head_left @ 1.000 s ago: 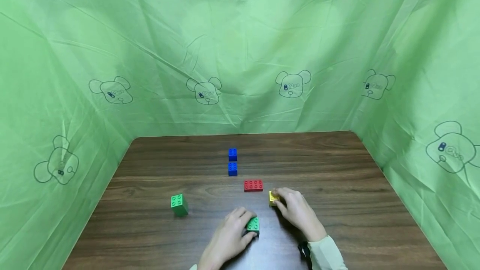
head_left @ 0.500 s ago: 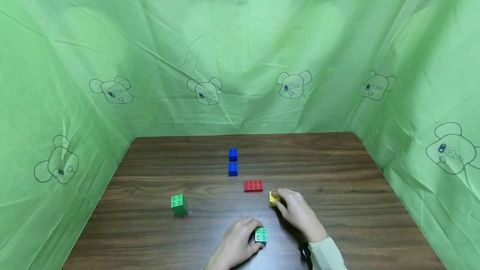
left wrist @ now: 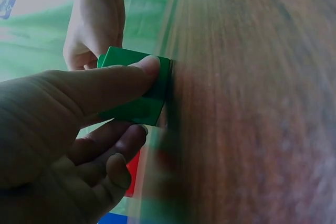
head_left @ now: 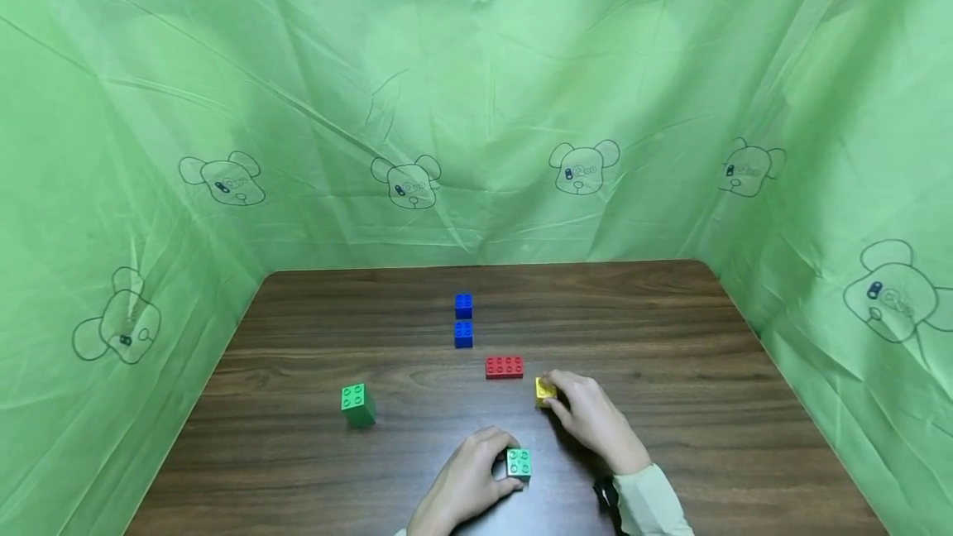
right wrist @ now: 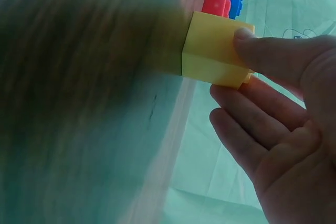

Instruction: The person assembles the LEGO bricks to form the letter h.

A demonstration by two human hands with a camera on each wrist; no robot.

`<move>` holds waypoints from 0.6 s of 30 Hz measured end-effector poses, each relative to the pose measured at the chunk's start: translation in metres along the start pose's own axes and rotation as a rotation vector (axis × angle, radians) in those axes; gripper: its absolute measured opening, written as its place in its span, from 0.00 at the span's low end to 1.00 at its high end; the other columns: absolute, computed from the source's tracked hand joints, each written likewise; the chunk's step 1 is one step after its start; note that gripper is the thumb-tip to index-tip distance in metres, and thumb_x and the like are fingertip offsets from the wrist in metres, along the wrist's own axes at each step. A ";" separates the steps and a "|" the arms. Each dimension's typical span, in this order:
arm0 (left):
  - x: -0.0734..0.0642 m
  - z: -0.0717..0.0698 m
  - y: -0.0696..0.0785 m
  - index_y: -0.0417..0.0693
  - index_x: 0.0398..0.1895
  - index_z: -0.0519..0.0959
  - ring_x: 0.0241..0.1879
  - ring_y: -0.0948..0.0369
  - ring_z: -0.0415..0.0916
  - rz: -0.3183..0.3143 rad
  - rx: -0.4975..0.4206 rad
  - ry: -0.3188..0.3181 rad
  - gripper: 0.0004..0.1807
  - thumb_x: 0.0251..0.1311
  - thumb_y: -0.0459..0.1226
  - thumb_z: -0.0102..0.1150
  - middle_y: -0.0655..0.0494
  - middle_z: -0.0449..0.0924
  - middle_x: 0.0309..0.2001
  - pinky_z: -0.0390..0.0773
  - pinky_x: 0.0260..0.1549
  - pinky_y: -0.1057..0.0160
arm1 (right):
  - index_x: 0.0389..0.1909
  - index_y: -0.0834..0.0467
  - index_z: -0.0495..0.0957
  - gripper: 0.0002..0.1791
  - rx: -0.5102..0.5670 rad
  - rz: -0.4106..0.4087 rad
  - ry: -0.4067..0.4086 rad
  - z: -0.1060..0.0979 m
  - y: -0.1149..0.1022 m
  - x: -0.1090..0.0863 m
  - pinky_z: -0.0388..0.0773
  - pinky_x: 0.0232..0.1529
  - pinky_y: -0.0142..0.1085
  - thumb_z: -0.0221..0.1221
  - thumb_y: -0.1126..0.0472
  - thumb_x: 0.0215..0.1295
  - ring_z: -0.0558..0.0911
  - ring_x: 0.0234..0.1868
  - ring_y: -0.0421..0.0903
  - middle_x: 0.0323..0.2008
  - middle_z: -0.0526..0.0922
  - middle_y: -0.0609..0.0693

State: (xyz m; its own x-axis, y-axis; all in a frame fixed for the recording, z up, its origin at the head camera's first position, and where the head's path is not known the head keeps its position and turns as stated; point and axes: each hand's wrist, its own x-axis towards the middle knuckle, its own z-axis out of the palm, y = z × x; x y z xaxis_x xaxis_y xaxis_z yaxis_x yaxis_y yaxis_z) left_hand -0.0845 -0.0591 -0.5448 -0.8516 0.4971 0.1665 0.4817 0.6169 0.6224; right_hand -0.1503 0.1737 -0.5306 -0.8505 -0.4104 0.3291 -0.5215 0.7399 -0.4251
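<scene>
Near the front middle of the table, my left hand (head_left: 465, 478) grips a green toy brick (head_left: 519, 463) between thumb and fingers, studs up. In the left wrist view the thumb lies across one face of that green brick (left wrist: 131, 106), low by the tabletop. My right hand (head_left: 596, 423) pinches a yellow toy brick (head_left: 543, 392) farther back and to the right. The right wrist view shows the thumb on the yellow brick's (right wrist: 212, 45) side and fingertips at its opposite side. Just left of the yellow brick lies a red brick (head_left: 504, 367), longer and with studs up.
Two blue bricks (head_left: 463, 335) stand one behind the other, beyond the red one. A taller green brick or stack (head_left: 358, 406) stands to the left. The wooden table (head_left: 298, 321) is enclosed by a green printed cloth (head_left: 484, 89) at the back and sides.
The left hand has shifted right and slightly nearer the front edge, carrying the green brick along, then stayed almost still. The right hand and yellow brick have kept their place.
</scene>
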 end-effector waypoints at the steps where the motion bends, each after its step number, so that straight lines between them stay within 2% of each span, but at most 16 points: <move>1: 0.000 0.000 0.000 0.54 0.41 0.83 0.41 0.74 0.76 -0.005 0.000 0.000 0.18 0.48 0.42 0.80 0.69 0.81 0.39 0.80 0.43 0.69 | 0.47 0.59 0.82 0.15 -0.003 -0.001 -0.003 0.000 0.000 0.000 0.85 0.48 0.42 0.71 0.66 0.58 0.87 0.46 0.47 0.43 0.88 0.51; 4: 0.000 0.001 -0.001 0.54 0.40 0.83 0.39 0.74 0.76 -0.006 0.011 0.007 0.18 0.46 0.42 0.80 0.69 0.81 0.38 0.80 0.41 0.70 | 0.47 0.56 0.82 0.16 0.013 -0.014 -0.003 -0.001 -0.001 -0.001 0.85 0.47 0.41 0.72 0.65 0.58 0.86 0.45 0.45 0.43 0.88 0.49; 10: -0.001 0.002 -0.001 0.55 0.38 0.83 0.37 0.74 0.75 0.002 0.039 0.027 0.19 0.43 0.42 0.82 0.70 0.80 0.36 0.78 0.38 0.70 | 0.48 0.55 0.83 0.16 0.126 -0.074 -0.007 -0.010 -0.017 -0.008 0.85 0.47 0.39 0.72 0.62 0.59 0.86 0.47 0.43 0.45 0.87 0.47; 15: 0.000 0.003 -0.002 0.56 0.37 0.83 0.40 0.71 0.76 0.018 0.079 0.062 0.19 0.41 0.44 0.83 0.69 0.81 0.37 0.79 0.39 0.68 | 0.48 0.56 0.83 0.17 0.162 -0.190 0.027 -0.023 -0.033 -0.013 0.85 0.46 0.38 0.73 0.63 0.57 0.87 0.46 0.43 0.46 0.88 0.48; 18: 0.001 0.003 -0.003 0.56 0.37 0.83 0.42 0.70 0.77 0.007 0.076 0.061 0.20 0.41 0.45 0.83 0.69 0.82 0.38 0.80 0.40 0.67 | 0.48 0.56 0.83 0.17 0.193 -0.278 0.024 -0.028 -0.042 -0.016 0.85 0.45 0.35 0.73 0.63 0.57 0.87 0.45 0.42 0.44 0.88 0.47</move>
State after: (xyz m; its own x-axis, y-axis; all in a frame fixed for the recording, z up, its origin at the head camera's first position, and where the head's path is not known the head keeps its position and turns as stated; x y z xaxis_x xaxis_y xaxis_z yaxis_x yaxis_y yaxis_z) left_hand -0.0858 -0.0588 -0.5492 -0.8577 0.4655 0.2182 0.5005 0.6591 0.5613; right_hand -0.1130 0.1647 -0.4944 -0.6732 -0.5679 0.4736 -0.7386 0.4859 -0.4673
